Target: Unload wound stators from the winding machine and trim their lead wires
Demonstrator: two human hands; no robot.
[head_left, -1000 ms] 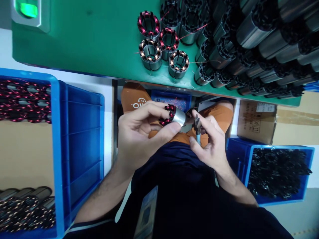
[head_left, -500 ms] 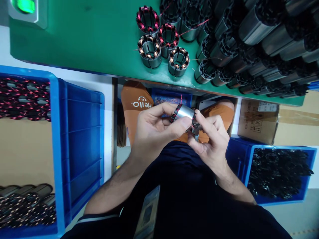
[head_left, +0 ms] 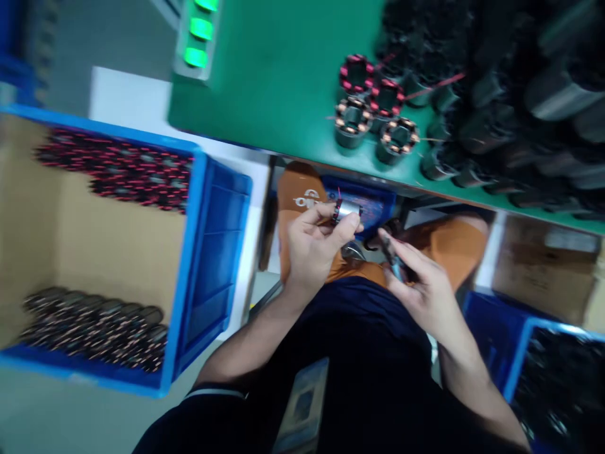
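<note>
My left hand [head_left: 314,243] is closed round a motor stator [head_left: 348,209], a short silver cylinder with red winding at its left end. A thin red wire end sticks up from it. To the right, apart from the stator, my right hand [head_left: 423,284] grips a small pliers-like cutter [head_left: 394,258] with a dark tip and a pale blue handle. Motion blurs the tool, and the fingers partly hide it. Both hands are over the lap, in front of the green table's edge.
On the green table [head_left: 283,82] stand red-wound stators [head_left: 357,74], copper-wound stators [head_left: 397,140] and rows of dark-ended cylinders [head_left: 562,88]. At left, a blue crate [head_left: 212,252] holds wound stators in two groups. Black parts [head_left: 562,384] fill a bin at lower right.
My right hand and the cutter have come away from the stator, which stays in my left hand. The camera view has swung left, showing more of the left crate.
</note>
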